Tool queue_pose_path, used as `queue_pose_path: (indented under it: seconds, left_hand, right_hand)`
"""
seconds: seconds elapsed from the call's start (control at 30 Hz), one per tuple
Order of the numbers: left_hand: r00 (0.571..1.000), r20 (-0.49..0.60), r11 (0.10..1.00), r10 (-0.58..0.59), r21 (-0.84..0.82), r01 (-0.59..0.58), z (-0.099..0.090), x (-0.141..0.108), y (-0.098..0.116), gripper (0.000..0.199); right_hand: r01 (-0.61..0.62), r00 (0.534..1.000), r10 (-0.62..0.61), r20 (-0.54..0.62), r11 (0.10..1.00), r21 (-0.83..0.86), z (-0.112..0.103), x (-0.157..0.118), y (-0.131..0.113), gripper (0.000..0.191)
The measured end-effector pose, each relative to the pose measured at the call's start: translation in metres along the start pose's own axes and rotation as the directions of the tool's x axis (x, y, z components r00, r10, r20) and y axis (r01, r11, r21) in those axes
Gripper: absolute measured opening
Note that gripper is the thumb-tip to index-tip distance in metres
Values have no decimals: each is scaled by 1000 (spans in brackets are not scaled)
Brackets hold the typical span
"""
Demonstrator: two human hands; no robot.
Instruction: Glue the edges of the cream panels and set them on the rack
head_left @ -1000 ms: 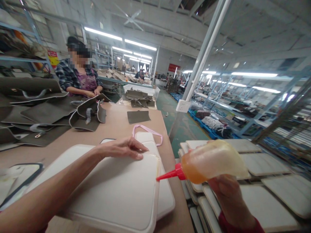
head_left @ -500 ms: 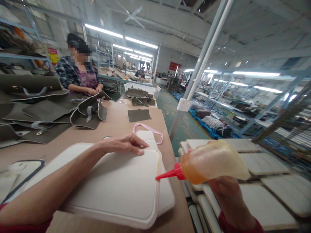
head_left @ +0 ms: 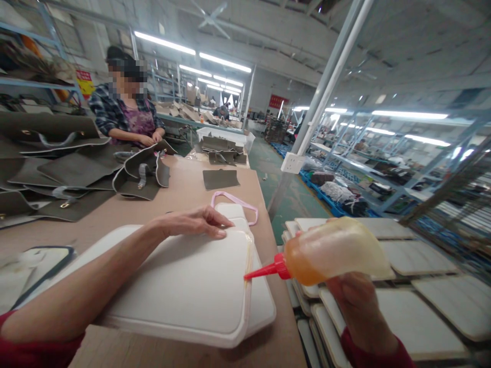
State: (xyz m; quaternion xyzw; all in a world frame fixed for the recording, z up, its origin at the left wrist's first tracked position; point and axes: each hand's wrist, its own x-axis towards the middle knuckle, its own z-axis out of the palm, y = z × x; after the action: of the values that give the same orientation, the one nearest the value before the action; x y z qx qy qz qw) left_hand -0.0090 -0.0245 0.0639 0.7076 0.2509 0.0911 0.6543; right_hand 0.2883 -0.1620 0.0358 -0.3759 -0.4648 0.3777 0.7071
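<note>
There's your right hand (head_left: 353,294), fingers round the bottle (head_left: 337,250), right of the panel (head_left: 184,286), long axis aimed leftward, nozzle (head_left: 268,269) at its right rim; your left hand (head_left: 205,224) touches its far edge, pinch unclear.

Bottle (head_left: 337,250) partly hides right hand (head_left: 355,294). Edge crops olive pieces (head_left: 72,166) left of bottle. Banner text (head_left: 279,101) beyond bottle looks illegible.

overhead you have long tube lights (head_left: 164,43) glaring white against a dim roof (head_left: 284,46), with soft shading across the pale panel (head_left: 184,281) before you, while the far shelves (head_left: 345,159) on your right go hazy and the edges of your view look stretched and smeared.
</note>
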Motion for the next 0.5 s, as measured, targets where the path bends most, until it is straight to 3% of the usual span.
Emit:
queue_pose_path:
  seconds: [0.1,0.23,0.37,0.5]
  left_hand:
    - [1000,-5,999,-12,-40,12,-1,-1,-1,33]
    - [999,-14,997,-34,-69,33,-2,-2,-2,32]
    - [999,-22,998,-23,-66,22,-6,-2,-6,33]
    - [999,-31,998,-22,-65,20,-8,-3,-8,33]
  right_hand:
    - [-8,1000,8,-1,993,-116,-10,-10,3,48]
    - [9,1000,-10,-10,996,-93,-19,-19,15,71]
    - [-32,999,31,35,999,15,-11,-21,15,76]
    - [-44,998,44,38,999,11,-2,-20,4,80]
